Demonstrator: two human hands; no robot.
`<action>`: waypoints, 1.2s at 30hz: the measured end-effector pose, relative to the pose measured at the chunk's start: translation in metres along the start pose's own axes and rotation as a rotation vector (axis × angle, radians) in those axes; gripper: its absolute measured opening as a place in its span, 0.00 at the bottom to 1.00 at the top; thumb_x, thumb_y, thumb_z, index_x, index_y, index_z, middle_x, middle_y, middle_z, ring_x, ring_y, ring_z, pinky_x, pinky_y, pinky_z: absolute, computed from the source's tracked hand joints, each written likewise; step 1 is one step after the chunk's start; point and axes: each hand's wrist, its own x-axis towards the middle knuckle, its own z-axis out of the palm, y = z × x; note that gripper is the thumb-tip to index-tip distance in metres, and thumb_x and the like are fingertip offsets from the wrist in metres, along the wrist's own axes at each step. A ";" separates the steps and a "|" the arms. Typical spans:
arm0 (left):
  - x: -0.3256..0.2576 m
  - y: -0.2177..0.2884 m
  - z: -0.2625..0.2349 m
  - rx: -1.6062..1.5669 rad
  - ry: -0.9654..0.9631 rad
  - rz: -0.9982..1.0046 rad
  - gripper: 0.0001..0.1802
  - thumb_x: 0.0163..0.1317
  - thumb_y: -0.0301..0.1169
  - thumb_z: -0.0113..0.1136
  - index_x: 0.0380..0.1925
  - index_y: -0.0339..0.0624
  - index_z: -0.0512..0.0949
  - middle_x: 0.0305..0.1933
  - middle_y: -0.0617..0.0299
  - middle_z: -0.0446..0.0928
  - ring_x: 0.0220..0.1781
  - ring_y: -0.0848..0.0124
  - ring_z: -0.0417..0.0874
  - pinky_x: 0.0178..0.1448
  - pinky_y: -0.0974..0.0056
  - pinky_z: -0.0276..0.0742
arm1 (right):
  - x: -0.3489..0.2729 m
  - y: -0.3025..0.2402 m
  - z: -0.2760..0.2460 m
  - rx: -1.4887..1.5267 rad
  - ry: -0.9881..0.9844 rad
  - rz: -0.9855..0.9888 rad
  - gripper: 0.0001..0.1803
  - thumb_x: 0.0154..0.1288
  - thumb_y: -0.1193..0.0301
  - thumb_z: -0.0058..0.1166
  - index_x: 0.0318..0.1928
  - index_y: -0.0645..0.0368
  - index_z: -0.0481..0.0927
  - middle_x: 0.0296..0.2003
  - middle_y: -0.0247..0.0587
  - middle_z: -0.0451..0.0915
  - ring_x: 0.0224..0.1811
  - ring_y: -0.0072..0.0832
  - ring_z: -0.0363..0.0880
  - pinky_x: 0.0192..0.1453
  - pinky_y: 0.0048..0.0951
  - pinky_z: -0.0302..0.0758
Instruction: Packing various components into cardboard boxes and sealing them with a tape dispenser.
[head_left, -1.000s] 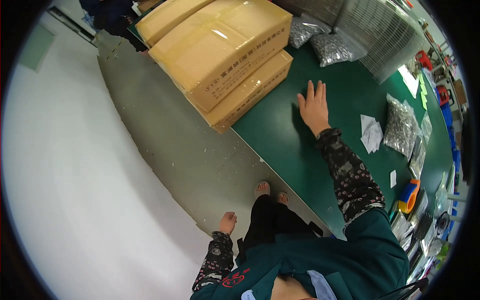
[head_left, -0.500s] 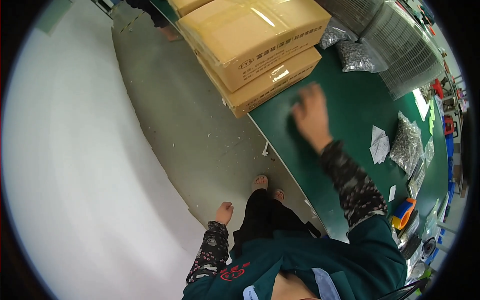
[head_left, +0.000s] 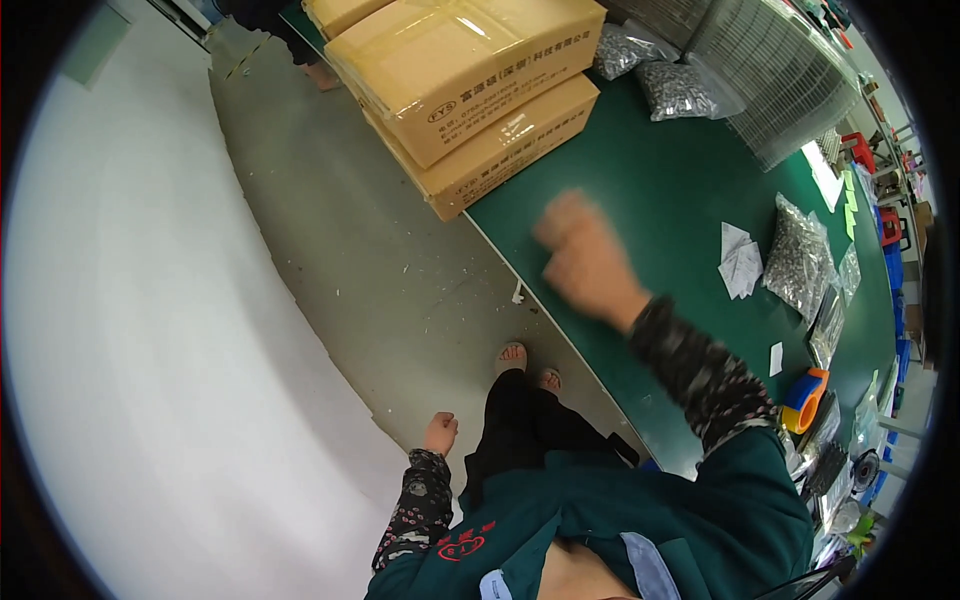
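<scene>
I see the green desk [head_left: 640,200] with two stacked cardboard boxes [head_left: 470,80] at its end, untouched. My right hand [head_left: 585,262] hovers blurred over the desk near them, loosely curled, holding nothing. My left hand [head_left: 440,433] hangs empty.

Green vest, dark patterned sleeves

Right hand [head_left: 583,262]: raised in front of the body, fingers curled into a loose fist, motion-blurred, holding nothing visible. Right forearm in dark patterned sleeve, bent at the elbow. Left hand [head_left: 440,433]: hanging low at the side, fingers loosely curled, empty, arm straight down.
</scene>
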 end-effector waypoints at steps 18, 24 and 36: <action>-0.039 0.025 0.026 -0.035 0.040 0.125 0.15 0.57 0.31 0.51 0.41 0.33 0.71 0.33 0.55 0.77 0.34 0.67 0.80 0.40 0.65 0.74 | -0.086 0.035 -0.057 -0.279 0.516 0.517 0.23 0.54 0.69 0.49 0.48 0.71 0.69 0.55 0.60 0.61 0.59 0.55 0.56 0.63 0.47 0.54; -0.008 -0.055 -0.010 0.773 -0.024 0.580 0.14 0.58 0.37 0.47 0.35 0.38 0.75 0.33 0.49 0.78 0.32 0.57 0.80 0.40 0.58 0.75 | -0.169 -0.181 0.016 0.611 -0.225 -0.459 0.28 0.51 0.54 0.53 0.52 0.53 0.71 0.60 0.48 0.60 0.65 0.39 0.54 0.66 0.47 0.50; -0.022 0.132 0.004 0.359 -0.113 0.577 0.10 0.59 0.27 0.49 0.39 0.34 0.71 0.30 0.57 0.75 0.23 0.72 0.76 0.28 0.68 0.72 | -0.244 -0.168 -0.050 0.073 -0.229 0.614 0.34 0.51 0.58 0.51 0.59 0.57 0.62 0.61 0.52 0.57 0.66 0.41 0.53 0.68 0.45 0.47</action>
